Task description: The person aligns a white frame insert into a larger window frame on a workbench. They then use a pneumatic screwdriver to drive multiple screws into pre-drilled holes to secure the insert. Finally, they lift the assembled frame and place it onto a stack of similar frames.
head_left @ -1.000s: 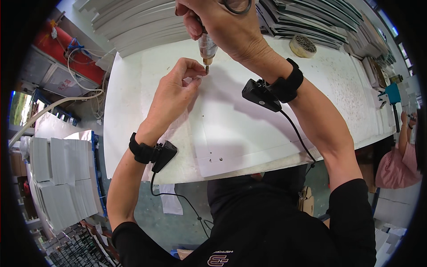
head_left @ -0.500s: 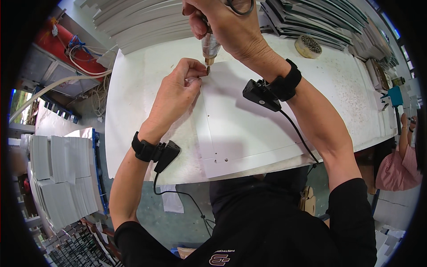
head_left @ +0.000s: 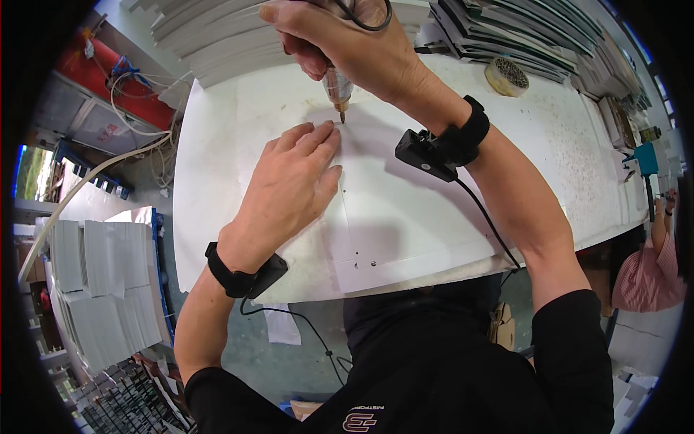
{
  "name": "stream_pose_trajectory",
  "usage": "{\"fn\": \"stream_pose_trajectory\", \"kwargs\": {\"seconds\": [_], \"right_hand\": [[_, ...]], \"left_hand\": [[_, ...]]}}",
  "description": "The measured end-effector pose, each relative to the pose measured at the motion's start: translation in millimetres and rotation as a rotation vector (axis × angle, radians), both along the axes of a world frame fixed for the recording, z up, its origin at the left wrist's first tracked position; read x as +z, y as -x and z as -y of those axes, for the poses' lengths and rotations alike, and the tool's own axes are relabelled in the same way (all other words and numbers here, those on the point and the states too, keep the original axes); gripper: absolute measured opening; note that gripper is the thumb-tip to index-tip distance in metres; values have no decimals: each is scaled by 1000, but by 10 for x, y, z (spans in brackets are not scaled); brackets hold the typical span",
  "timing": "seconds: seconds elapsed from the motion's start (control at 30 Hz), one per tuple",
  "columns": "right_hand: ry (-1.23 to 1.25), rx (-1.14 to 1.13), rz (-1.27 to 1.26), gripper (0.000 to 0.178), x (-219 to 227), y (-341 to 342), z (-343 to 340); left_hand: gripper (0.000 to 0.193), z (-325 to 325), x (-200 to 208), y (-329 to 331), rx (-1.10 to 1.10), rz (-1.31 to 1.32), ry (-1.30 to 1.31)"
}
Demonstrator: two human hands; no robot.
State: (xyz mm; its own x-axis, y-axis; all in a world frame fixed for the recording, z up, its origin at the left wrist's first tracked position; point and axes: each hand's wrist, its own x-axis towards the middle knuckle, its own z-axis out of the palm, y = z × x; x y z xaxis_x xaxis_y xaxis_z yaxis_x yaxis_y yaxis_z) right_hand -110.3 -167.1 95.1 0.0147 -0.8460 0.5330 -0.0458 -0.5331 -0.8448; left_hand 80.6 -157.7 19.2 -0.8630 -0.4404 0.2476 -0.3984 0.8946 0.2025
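My right hand (head_left: 358, 50) is wrapped around the grip of a power screwdriver (head_left: 337, 90), its clear nose pointing down. The bit's tip meets the far left part of a white sheet panel (head_left: 426, 217), or is just above it. My left hand (head_left: 289, 170) lies flat, fingers extended, across the panel's left edge, its fingertips close beside the bit. Along that edge and at the near left corner, small holes and a small round fastener (head_left: 373, 264) show. Whether a screw sits under the bit is too small to make out.
A round tub of small metal screws (head_left: 507, 77) stands at the far right of the white worktable (head_left: 206, 217). Stacked grey sheets (head_left: 224, 36) and dark-edged panels (head_left: 513, 32) line the back. Wrist straps with cables cross both my forearms. Another person's striped sleeve (head_left: 650, 278) is at far right.
My left hand has gone from a pinch at the bit to lying flat on the panel. The screwdriver stays near the same spot, and the panel has shifted slightly right and nearer.
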Motion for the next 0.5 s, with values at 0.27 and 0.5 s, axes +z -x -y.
{"fn": "stream_pose_trajectory", "kwargs": {"seconds": [0.27, 0.5], "right_hand": [[-85, 24, -58, 25, -24, -75, 22], [430, 34, -51, 25, 128, 27, 32]], "left_hand": [[46, -51, -18, 73, -13, 66, 227], [47, -110, 18, 157, -2, 83, 220]]}}
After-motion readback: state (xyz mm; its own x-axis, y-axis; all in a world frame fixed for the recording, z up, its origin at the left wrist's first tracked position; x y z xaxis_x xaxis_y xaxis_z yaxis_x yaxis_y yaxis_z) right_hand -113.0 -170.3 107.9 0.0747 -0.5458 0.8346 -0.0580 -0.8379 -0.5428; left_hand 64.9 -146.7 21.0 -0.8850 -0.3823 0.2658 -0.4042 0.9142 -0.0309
